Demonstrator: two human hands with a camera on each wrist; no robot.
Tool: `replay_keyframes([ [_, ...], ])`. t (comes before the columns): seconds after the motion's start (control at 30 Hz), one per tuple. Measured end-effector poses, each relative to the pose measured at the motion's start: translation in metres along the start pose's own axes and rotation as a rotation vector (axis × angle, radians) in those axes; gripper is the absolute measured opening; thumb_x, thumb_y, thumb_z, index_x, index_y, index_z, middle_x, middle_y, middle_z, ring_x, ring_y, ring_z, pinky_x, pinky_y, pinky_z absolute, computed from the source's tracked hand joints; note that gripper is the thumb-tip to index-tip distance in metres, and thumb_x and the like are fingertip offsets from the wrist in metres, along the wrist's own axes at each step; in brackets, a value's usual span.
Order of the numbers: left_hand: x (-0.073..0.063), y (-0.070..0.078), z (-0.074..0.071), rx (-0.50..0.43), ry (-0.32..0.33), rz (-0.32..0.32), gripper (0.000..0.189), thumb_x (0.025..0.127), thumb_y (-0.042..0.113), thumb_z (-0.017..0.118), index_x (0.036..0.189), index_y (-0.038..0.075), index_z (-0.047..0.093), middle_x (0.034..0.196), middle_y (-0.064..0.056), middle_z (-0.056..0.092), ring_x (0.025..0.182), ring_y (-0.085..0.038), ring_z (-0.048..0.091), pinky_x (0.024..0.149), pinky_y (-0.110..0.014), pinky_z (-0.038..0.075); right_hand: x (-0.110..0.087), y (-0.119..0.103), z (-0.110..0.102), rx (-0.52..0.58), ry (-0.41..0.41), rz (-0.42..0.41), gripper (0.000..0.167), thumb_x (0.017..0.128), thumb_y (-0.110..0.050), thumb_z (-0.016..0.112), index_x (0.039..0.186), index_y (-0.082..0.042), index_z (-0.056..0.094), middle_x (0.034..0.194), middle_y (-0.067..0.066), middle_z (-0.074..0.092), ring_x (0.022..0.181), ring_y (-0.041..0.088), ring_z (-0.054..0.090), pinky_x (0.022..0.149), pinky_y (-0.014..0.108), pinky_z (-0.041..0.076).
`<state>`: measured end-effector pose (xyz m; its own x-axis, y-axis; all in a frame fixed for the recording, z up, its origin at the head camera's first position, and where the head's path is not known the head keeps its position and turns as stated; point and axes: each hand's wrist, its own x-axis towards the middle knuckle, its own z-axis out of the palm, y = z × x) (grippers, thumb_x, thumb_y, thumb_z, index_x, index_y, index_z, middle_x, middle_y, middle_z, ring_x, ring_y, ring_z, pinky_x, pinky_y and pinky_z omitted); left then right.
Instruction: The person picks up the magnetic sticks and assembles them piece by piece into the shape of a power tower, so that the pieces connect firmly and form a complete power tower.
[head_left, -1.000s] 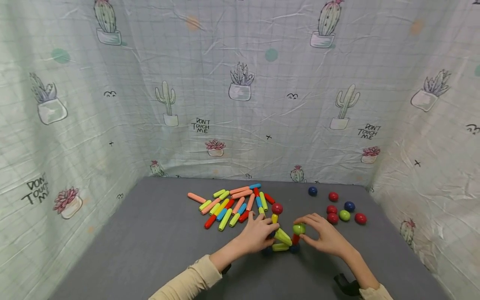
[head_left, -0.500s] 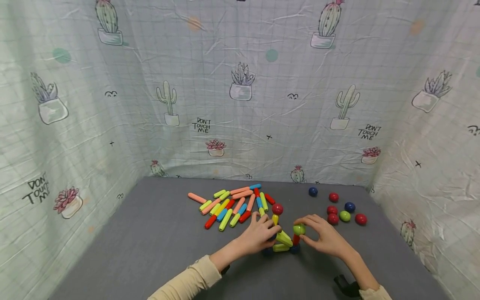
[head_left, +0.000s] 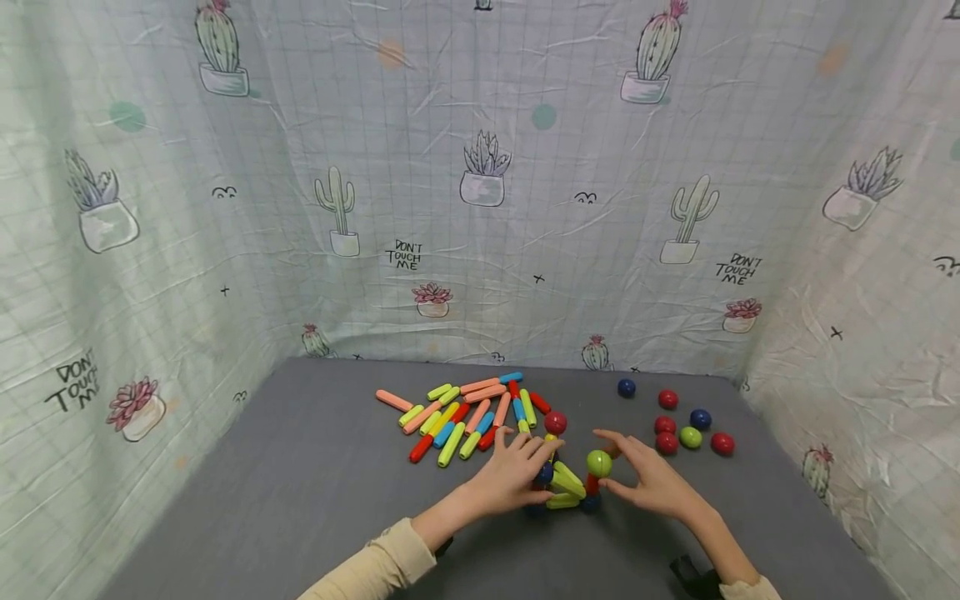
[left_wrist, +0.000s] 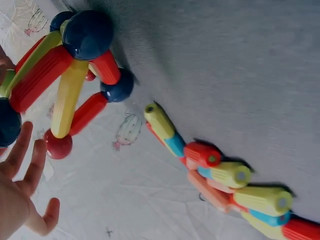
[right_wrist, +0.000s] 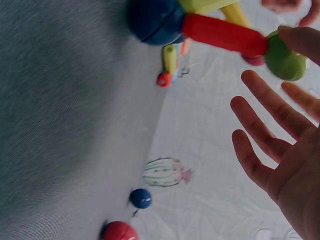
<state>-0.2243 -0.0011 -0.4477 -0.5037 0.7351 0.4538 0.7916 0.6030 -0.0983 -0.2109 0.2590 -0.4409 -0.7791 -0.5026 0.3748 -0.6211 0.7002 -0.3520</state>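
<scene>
A small frame of coloured rods and balls stands between the two hands. Its green ball (head_left: 599,463) sits atop an upright red rod (right_wrist: 225,35), which rises from a blue ball (right_wrist: 156,21). My right hand (head_left: 651,477) has its fingers spread around the green ball, thumb close beside it. On the other side, my left hand (head_left: 510,473) reaches loosely around an upper blue ball (head_left: 543,474), its fingers extended in the left wrist view. A red ball (head_left: 556,422) forms the far corner, joined to a yellow rod (left_wrist: 69,97). Yellow-green rods (head_left: 567,481) slope across the front.
Loose rods (head_left: 452,443) in salmon, yellow-green, blue and red lie clustered behind the left hand. Past the right hand are loose balls, including a red ball (head_left: 723,443) and a blue ball (head_left: 626,387). A patterned curtain (head_left: 480,275) encloses the grey tabletop (head_left: 315,500).
My right fingers have spread away from the green ball they were pinching. My left fingers have loosened, leaving more of the upper blue ball visible. The frame stays standing.
</scene>
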Motion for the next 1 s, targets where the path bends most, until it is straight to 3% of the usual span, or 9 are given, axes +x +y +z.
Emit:
replay_keyframes([
  [0.1,-0.010,-0.003,-0.001,-0.022,-0.008,-0.084,0.074,0.069,0.055,0.066,0.126,0.014,0.044,0.107,0.004,0.057,0.091,-0.011,0.045,0.081,-0.043,0.029,-0.004,0.008,0.005,-0.031,-0.024,0.005,0.050,0.075,-0.034,0.070,0.118,-0.016,0.052,0.095,-0.008,0.057,0.084,0.012,0.054,0.068,0.030,0.046],
  [0.2,-0.020,-0.008,0.004,-0.031,-0.054,-0.127,0.061,0.067,0.055,0.068,0.112,0.016,0.056,0.094,0.006,0.059,0.084,-0.011,0.044,0.081,-0.049,0.032,-0.009,0.016,0.012,-0.077,-0.052,-0.046,0.033,0.074,-0.034,0.071,0.100,-0.018,0.061,0.091,-0.007,0.058,0.081,0.014,0.054,0.067,0.028,0.046],
  [0.33,-0.028,-0.012,0.015,0.001,-0.137,-0.092,0.041,0.070,0.054,0.066,0.095,0.022,0.065,0.081,0.009,0.058,0.079,-0.010,0.043,0.083,-0.059,0.032,-0.011,0.026,0.022,-0.111,-0.097,-0.137,0.022,0.073,-0.030,0.072,0.090,-0.018,0.066,0.088,-0.008,0.061,0.079,0.010,0.054,0.065,0.027,0.045],
  [0.43,-0.029,-0.011,0.024,0.027,-0.171,-0.041,0.037,0.072,0.055,0.063,0.093,0.025,0.067,0.080,0.010,0.059,0.078,-0.009,0.043,0.085,-0.056,0.029,-0.010,0.030,0.027,-0.112,-0.118,-0.166,0.020,0.072,-0.028,0.072,0.089,-0.018,0.067,0.089,-0.009,0.063,0.079,0.007,0.053,0.066,0.027,0.045],
  [0.6,-0.028,-0.009,0.031,0.031,-0.159,-0.031,0.033,0.071,0.053,0.064,0.090,0.026,0.069,0.078,0.010,0.060,0.075,-0.009,0.041,0.084,-0.052,0.025,-0.007,0.032,0.031,-0.105,-0.107,-0.184,0.020,0.071,-0.026,0.073,0.089,-0.018,0.067,0.089,-0.010,0.064,0.078,0.004,0.051,0.066,0.025,0.045],
  [0.87,-0.020,-0.013,0.032,0.065,-0.150,-0.081,0.028,0.070,0.048,0.067,0.087,0.026,0.070,0.077,0.008,0.060,0.074,-0.010,0.044,0.083,-0.057,0.031,-0.012,0.033,0.030,-0.095,-0.086,-0.209,0.017,0.073,-0.028,0.072,0.086,-0.018,0.068,0.084,-0.012,0.062,0.075,0.005,0.049,0.063,0.023,0.043],
  [1.0,-0.015,-0.021,0.037,0.069,-0.138,-0.116,0.021,0.072,0.042,0.069,0.085,0.026,0.071,0.078,0.007,0.061,0.074,-0.012,0.047,0.083,-0.061,0.033,-0.013,0.030,0.032,-0.114,-0.031,-0.251,0.016,0.070,-0.027,0.074,0.084,-0.021,0.069,0.084,-0.015,0.060,0.076,0.000,0.044,0.063,0.021,0.041],
])
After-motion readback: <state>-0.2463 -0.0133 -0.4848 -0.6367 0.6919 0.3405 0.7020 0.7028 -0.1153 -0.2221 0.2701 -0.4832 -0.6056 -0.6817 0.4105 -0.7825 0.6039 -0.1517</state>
